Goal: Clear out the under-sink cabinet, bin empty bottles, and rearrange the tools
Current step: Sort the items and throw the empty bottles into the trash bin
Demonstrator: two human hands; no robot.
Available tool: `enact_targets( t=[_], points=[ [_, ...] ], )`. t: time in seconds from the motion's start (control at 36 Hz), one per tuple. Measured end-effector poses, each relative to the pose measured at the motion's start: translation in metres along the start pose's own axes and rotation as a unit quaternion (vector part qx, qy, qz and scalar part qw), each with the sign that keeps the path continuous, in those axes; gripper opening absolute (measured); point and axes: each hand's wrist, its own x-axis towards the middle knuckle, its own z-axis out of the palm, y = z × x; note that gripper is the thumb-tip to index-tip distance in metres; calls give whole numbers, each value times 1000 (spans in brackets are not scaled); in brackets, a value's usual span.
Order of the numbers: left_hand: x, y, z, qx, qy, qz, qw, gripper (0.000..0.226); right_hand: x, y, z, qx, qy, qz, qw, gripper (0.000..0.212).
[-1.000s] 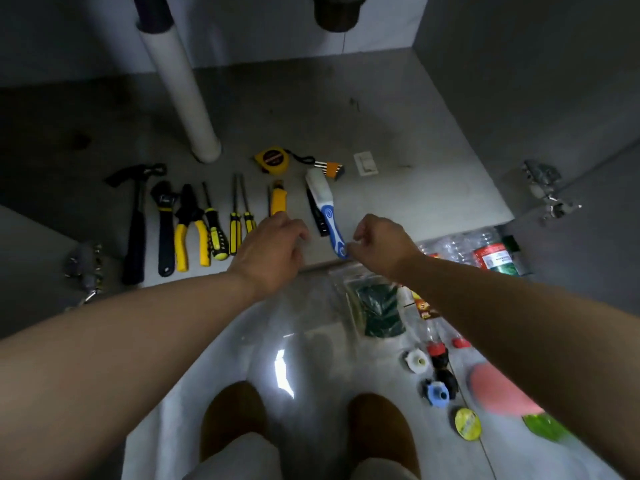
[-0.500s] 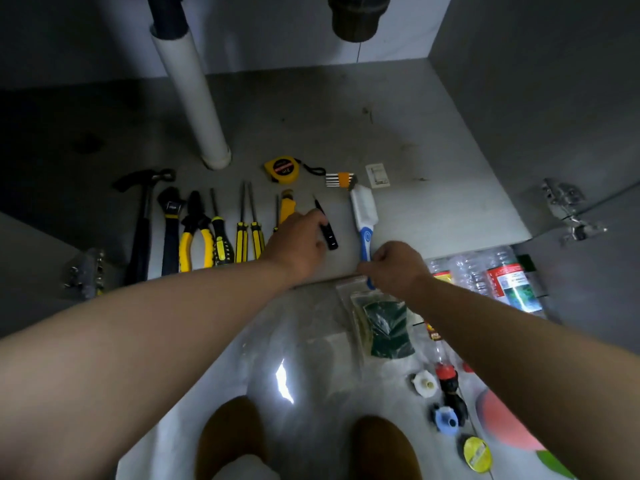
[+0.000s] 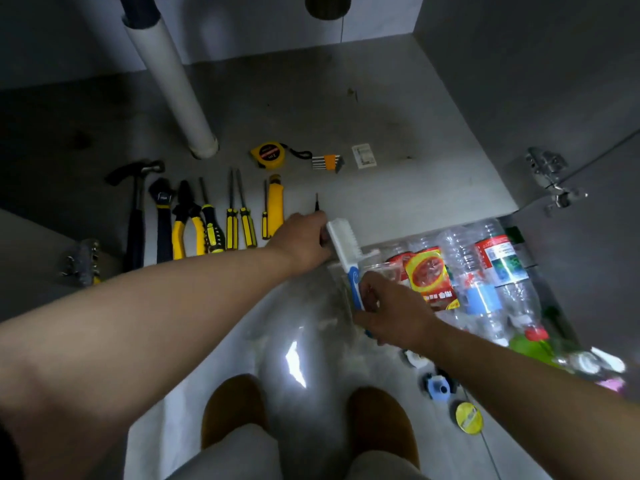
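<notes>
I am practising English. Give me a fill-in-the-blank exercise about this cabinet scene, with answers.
1. The right hand grips the brush by its ____ handle.
2. The leftmost tool in the row is a ____.
3. The left hand, holding a thin black tool, is next to the brush's ____ head.
Answers: blue; hammer; white.

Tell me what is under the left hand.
Only a thin dark tool tip shows past the left hand; the rest is covered, so tool and grip cannot be told. The right hand holds the brush.
</notes>
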Motion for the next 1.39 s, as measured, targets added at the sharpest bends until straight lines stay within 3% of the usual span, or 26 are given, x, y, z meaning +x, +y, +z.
enact_targets(
  t=[0.28,0.58,0.81,1.11,1.19,1.25,1.31,1.33,1.39],
  points=[
    [-71,-24,-1,-26,22,52,998,20,-27,-5,68,-37,-74,8,997,29],
    [-127,-65,28,-13,-158,44,986,26,25,-14,119,-88,-8,52,995,52],
    [-121,-78,40,-5,-157,26,987,25,10,-1,117,-120,-23,53,991,48],
    [-116,-87,38,15,-138,20,990,22,23,-21,112,-89,43,45,994,43],
    [-118,-86,38,-1,-146,21,989,25,18,-24,115,-9,53,22,998,27],
    [-118,-80,40,-36,-153,16,988,25,10,-31,111,153,3,55,987,14],
    [-117,-70,42,-90,-161,9,983,24,1,-37,106,383,-96,128,910,15],
    [-117,-65,44,-116,-163,8,980,24,-4,-36,104,443,-124,141,876,17],
    [-118,-55,48,-155,-163,1,974,29,-15,-32,99,479,-136,131,858,27]
  ],
)
